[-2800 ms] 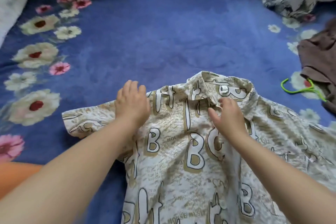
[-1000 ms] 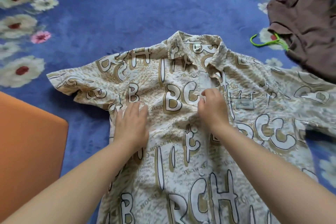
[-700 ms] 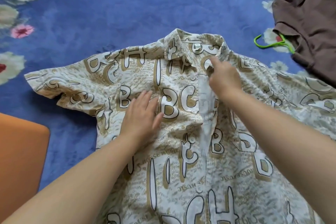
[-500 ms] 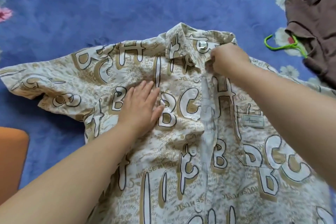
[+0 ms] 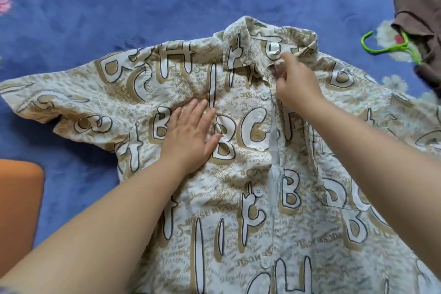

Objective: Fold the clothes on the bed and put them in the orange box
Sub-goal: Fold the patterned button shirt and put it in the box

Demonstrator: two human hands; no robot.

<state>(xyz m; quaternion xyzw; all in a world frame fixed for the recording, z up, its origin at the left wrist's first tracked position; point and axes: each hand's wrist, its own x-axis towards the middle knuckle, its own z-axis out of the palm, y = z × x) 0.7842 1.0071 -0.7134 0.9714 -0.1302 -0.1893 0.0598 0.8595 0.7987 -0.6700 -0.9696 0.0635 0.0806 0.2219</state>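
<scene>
A cream and tan printed shirt (image 5: 238, 174) lies front-up, spread across the blue bed (image 5: 119, 7), collar toward the far side, short sleeves extended left and right. The left hand (image 5: 191, 133) lies flat, fingers together and extended, palm pressing the shirt's left chest panel. The right hand (image 5: 296, 83) is closed in a pinch on the placket edge just below the collar (image 5: 269, 40), at the top button position. The front opening runs near to far down the shirt's middle. A corner of the orange box (image 5: 19, 210) shows at the left edge, beside the shirt and apart from it. At far right, a brown garment (image 5: 420, 7) lies on the bed with a green hanger (image 5: 391, 48) partly under it.
</scene>
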